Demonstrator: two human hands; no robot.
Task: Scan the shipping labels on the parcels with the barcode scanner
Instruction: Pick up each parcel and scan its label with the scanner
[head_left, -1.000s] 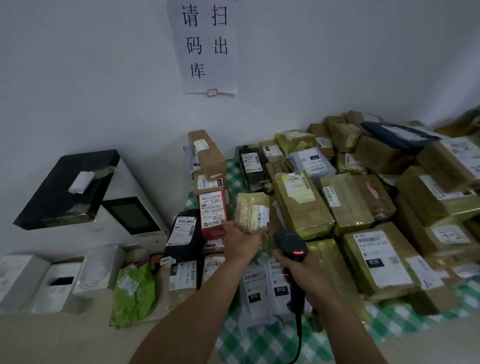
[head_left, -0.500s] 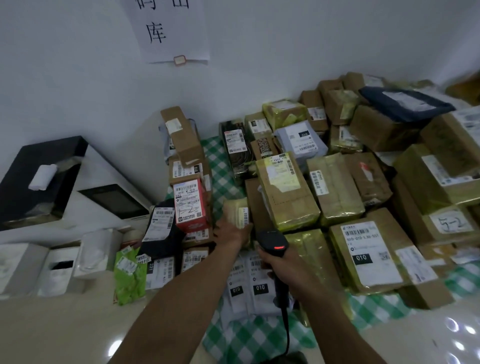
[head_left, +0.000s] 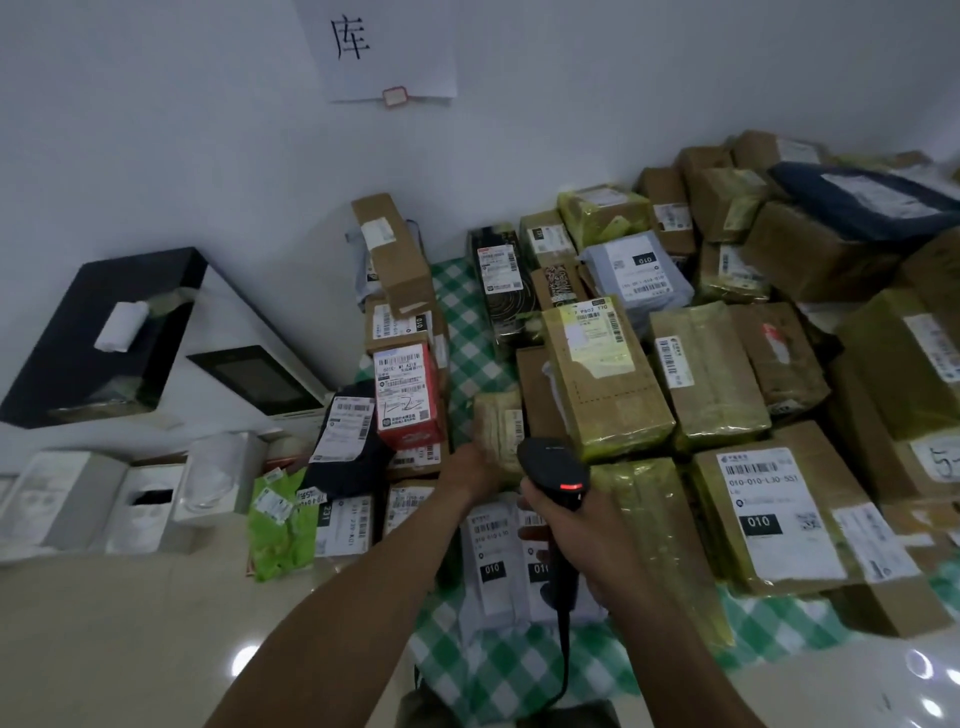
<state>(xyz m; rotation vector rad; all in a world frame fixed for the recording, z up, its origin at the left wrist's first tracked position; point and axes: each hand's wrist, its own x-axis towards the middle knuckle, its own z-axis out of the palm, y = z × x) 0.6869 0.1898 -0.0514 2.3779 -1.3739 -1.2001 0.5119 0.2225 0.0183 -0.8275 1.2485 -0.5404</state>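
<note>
My left hand (head_left: 475, 467) grips a small parcel wrapped in yellowish tape (head_left: 496, 423), low among the pile, its white label facing right. My right hand (head_left: 576, 525) holds a black barcode scanner (head_left: 553, 465) by its handle, a red light glowing on top, its head just right of the small parcel. The scanner cable hangs down toward me. Under my hands lie white soft-bag parcels (head_left: 493, 551) with "010" labels.
Several taped cardboard parcels cover a green checked cloth (head_left: 457, 291), including a red box (head_left: 408, 395), a tall taped box (head_left: 602, 374) and a large "010" box (head_left: 779, 514). A white machine with a dark screen (head_left: 249, 379) and white boxes (head_left: 67, 499) stand at the left.
My left hand has lowered the small taped parcel down into the pile. The scanner stays beside it. The view has tilted downward, so the wall sign has slid up.
</note>
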